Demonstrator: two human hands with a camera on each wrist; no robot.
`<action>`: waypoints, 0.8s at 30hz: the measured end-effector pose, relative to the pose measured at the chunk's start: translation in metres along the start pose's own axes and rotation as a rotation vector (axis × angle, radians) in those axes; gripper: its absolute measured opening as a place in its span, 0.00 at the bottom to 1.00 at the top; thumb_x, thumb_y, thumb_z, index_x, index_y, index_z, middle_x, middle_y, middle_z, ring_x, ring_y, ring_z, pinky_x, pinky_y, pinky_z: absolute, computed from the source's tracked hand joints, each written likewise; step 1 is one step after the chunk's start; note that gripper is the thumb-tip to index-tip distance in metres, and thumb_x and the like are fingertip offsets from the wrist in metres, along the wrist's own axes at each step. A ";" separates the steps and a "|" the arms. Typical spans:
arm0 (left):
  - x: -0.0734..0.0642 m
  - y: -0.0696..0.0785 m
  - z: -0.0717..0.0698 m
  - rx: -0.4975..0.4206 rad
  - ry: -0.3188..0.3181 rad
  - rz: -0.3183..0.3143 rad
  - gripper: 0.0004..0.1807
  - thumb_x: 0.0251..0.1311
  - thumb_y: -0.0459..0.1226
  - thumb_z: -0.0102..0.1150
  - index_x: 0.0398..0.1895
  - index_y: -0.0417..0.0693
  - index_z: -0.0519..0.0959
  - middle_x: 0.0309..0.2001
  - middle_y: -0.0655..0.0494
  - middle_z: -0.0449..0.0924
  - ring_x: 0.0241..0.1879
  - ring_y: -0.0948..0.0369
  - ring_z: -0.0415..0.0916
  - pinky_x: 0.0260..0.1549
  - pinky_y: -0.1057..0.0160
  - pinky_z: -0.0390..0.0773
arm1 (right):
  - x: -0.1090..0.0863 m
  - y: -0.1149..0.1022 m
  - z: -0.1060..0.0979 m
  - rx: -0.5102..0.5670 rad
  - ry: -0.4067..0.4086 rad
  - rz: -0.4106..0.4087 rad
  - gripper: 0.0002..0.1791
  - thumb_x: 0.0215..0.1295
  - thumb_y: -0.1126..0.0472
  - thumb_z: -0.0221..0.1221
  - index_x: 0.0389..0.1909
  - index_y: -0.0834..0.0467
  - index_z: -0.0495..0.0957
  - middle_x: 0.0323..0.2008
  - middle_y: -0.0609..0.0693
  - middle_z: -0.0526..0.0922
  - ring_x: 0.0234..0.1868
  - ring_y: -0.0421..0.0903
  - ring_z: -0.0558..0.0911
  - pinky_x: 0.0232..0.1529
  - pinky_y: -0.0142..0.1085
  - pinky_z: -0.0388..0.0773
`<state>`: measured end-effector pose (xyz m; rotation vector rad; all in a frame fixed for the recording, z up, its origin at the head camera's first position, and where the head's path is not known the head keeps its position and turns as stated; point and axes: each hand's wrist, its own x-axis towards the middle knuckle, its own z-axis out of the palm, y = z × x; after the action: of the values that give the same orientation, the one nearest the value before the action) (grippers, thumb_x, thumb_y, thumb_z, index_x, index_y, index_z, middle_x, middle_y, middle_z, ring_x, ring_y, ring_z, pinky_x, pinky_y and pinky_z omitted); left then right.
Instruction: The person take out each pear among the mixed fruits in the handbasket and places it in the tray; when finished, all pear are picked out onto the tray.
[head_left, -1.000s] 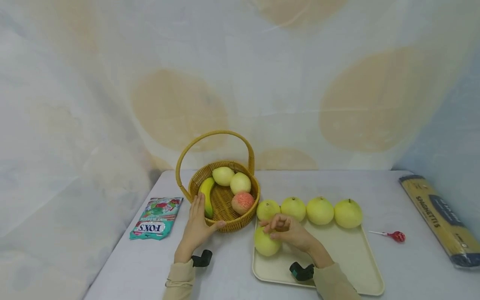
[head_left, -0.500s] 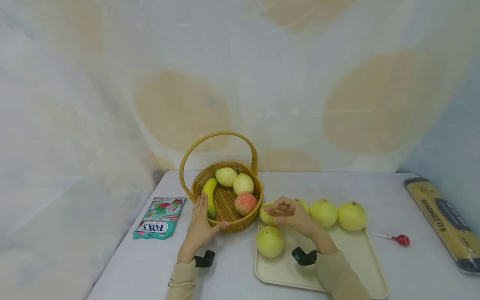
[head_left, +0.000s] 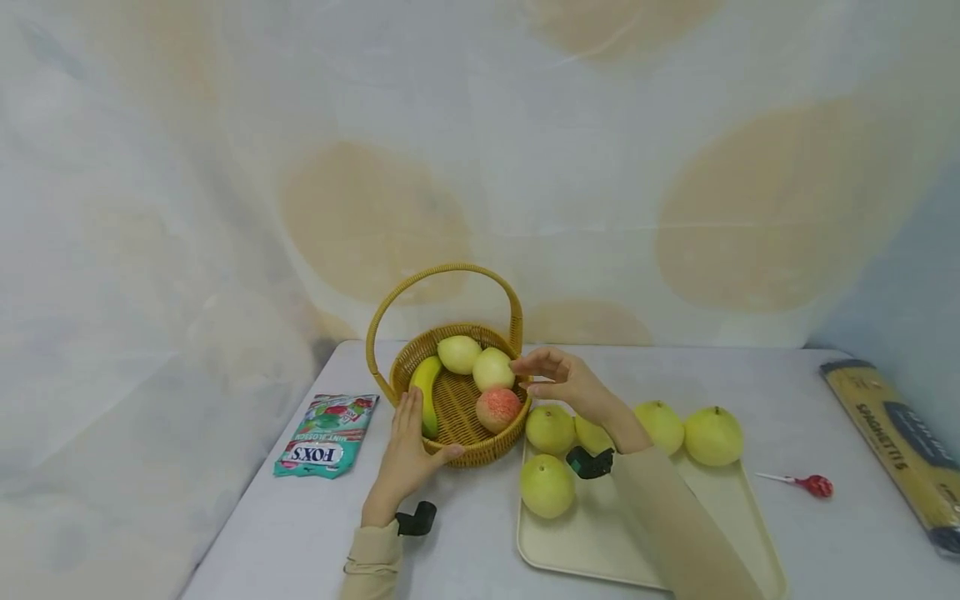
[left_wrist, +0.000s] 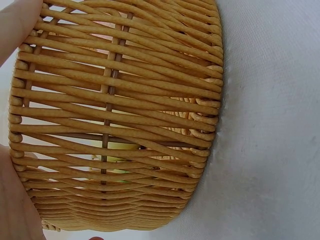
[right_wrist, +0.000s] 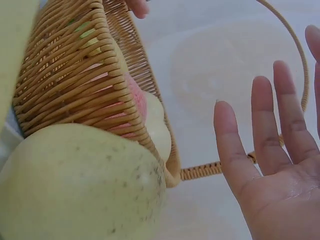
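Note:
A wicker basket (head_left: 452,408) with a tall handle holds a banana (head_left: 426,387), a reddish peach (head_left: 498,409) and two pale yellow fruits (head_left: 459,354). My left hand (head_left: 405,458) rests against its near left rim, fingers straight and thumb spread; the left wrist view shows parts of that hand at the wicker wall (left_wrist: 115,110). Beside the basket's right rim, close to the handle's base, hovers my right hand (head_left: 566,385). Its fingers are extended and its palm bare in the right wrist view. Several yellow-green pears (head_left: 547,486) lie on the tray just below it.
The cream tray (head_left: 585,546) stands right of the basket, partly under my right sleeve. Left of the basket lies a Fox's candy bag (head_left: 327,436). A red lollipop (head_left: 817,486) and a spaghetti pack (head_left: 896,442) lie to the right. A curtain hangs behind the table.
My right hand has moved from the near-left pear on the tray, forward and up to the basket's right rim. My left hand has stayed at the basket. The view has shifted slightly.

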<state>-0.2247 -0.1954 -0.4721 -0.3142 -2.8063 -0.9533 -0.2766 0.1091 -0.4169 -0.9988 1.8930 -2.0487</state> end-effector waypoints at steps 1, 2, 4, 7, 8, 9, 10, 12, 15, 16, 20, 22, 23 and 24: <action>0.000 0.000 0.000 0.002 0.001 0.001 0.65 0.48 0.61 0.68 0.77 0.40 0.39 0.79 0.43 0.35 0.78 0.45 0.31 0.72 0.38 0.47 | 0.003 0.000 0.000 -0.011 0.006 0.011 0.23 0.63 0.66 0.62 0.56 0.71 0.69 0.57 0.48 0.79 0.60 0.43 0.77 0.58 0.37 0.78; 0.000 0.000 0.001 0.003 0.002 0.001 0.66 0.48 0.61 0.68 0.77 0.41 0.39 0.79 0.43 0.35 0.78 0.45 0.31 0.72 0.38 0.47 | 0.006 0.000 0.001 -0.021 0.013 0.022 0.24 0.63 0.65 0.62 0.57 0.70 0.69 0.59 0.52 0.78 0.61 0.44 0.76 0.57 0.36 0.78; 0.000 -0.001 0.001 0.009 0.002 0.003 0.66 0.48 0.61 0.68 0.77 0.40 0.39 0.79 0.43 0.35 0.78 0.45 0.31 0.72 0.38 0.47 | 0.013 0.001 0.002 -0.056 0.029 0.043 0.25 0.64 0.64 0.62 0.59 0.68 0.69 0.62 0.56 0.75 0.64 0.46 0.74 0.57 0.34 0.78; 0.000 -0.001 0.002 0.020 0.002 0.004 0.66 0.48 0.61 0.68 0.78 0.41 0.39 0.79 0.44 0.36 0.78 0.45 0.31 0.72 0.39 0.47 | 0.021 0.002 0.004 -0.087 0.045 0.067 0.25 0.65 0.65 0.60 0.62 0.64 0.68 0.66 0.60 0.71 0.68 0.51 0.70 0.60 0.37 0.75; 0.001 -0.002 0.002 0.021 0.004 0.005 0.65 0.48 0.61 0.68 0.78 0.41 0.39 0.79 0.44 0.36 0.78 0.45 0.31 0.72 0.39 0.47 | 0.024 0.003 0.004 -0.094 0.049 0.072 0.25 0.66 0.66 0.59 0.64 0.63 0.67 0.67 0.61 0.69 0.69 0.54 0.68 0.62 0.40 0.73; 0.001 -0.002 0.002 0.019 0.005 0.005 0.65 0.47 0.61 0.68 0.77 0.40 0.39 0.79 0.44 0.36 0.78 0.45 0.31 0.72 0.39 0.47 | 0.026 0.004 0.005 -0.097 0.052 0.078 0.26 0.67 0.66 0.57 0.65 0.62 0.66 0.68 0.61 0.68 0.71 0.56 0.65 0.65 0.43 0.70; 0.000 -0.002 0.002 0.017 0.005 0.003 0.65 0.47 0.60 0.68 0.78 0.41 0.39 0.79 0.44 0.36 0.78 0.45 0.31 0.72 0.40 0.47 | 0.029 0.005 0.005 -0.094 0.054 0.085 0.26 0.68 0.66 0.56 0.66 0.62 0.65 0.68 0.62 0.67 0.72 0.58 0.64 0.67 0.47 0.67; 0.000 -0.002 0.002 0.017 0.005 0.001 0.66 0.47 0.61 0.68 0.78 0.41 0.39 0.79 0.43 0.36 0.78 0.45 0.31 0.72 0.39 0.47 | 0.033 0.007 0.006 -0.082 0.062 0.111 0.26 0.69 0.66 0.54 0.68 0.62 0.63 0.69 0.63 0.65 0.73 0.62 0.60 0.70 0.53 0.61; 0.000 -0.002 0.002 0.016 0.000 -0.003 0.66 0.47 0.61 0.68 0.78 0.41 0.39 0.79 0.44 0.36 0.78 0.45 0.31 0.73 0.40 0.46 | 0.037 0.011 0.008 -0.059 0.075 0.158 0.27 0.71 0.64 0.51 0.69 0.63 0.60 0.71 0.65 0.61 0.73 0.65 0.58 0.72 0.56 0.56; 0.000 -0.002 0.002 0.017 -0.001 -0.004 0.66 0.47 0.61 0.68 0.78 0.41 0.39 0.79 0.44 0.36 0.78 0.45 0.31 0.73 0.40 0.46 | 0.038 0.011 0.009 -0.042 0.077 0.170 0.27 0.72 0.64 0.51 0.70 0.63 0.59 0.71 0.65 0.60 0.73 0.65 0.57 0.72 0.57 0.55; 0.000 -0.001 0.002 0.021 0.000 -0.002 0.65 0.47 0.60 0.68 0.78 0.41 0.40 0.79 0.44 0.37 0.78 0.46 0.31 0.73 0.41 0.46 | 0.042 0.014 0.013 0.033 0.085 0.204 0.30 0.73 0.64 0.48 0.71 0.66 0.53 0.73 0.68 0.53 0.74 0.67 0.53 0.73 0.57 0.52; 0.001 -0.001 0.002 0.028 0.001 0.001 0.65 0.48 0.60 0.68 0.77 0.40 0.39 0.79 0.44 0.37 0.78 0.46 0.31 0.73 0.41 0.45 | 0.045 0.015 0.015 0.063 0.092 0.227 0.30 0.73 0.64 0.48 0.72 0.66 0.51 0.74 0.68 0.50 0.74 0.66 0.52 0.74 0.57 0.51; 0.001 -0.001 0.001 0.031 0.001 0.004 0.65 0.48 0.59 0.68 0.77 0.40 0.39 0.79 0.44 0.37 0.78 0.46 0.32 0.73 0.41 0.45 | 0.046 0.016 0.016 0.066 0.097 0.238 0.30 0.73 0.64 0.48 0.72 0.66 0.51 0.74 0.67 0.49 0.75 0.66 0.51 0.74 0.57 0.50; 0.001 -0.001 0.001 0.030 0.001 0.006 0.65 0.48 0.59 0.69 0.77 0.40 0.39 0.79 0.44 0.37 0.78 0.46 0.31 0.74 0.42 0.44 | 0.047 0.017 0.017 0.068 0.101 0.249 0.31 0.73 0.63 0.48 0.72 0.65 0.50 0.74 0.67 0.49 0.75 0.65 0.51 0.74 0.57 0.50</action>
<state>-0.2258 -0.1949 -0.4733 -0.3177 -2.8144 -0.9082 -0.3075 0.0661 -0.4169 -0.6187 1.8727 -2.0346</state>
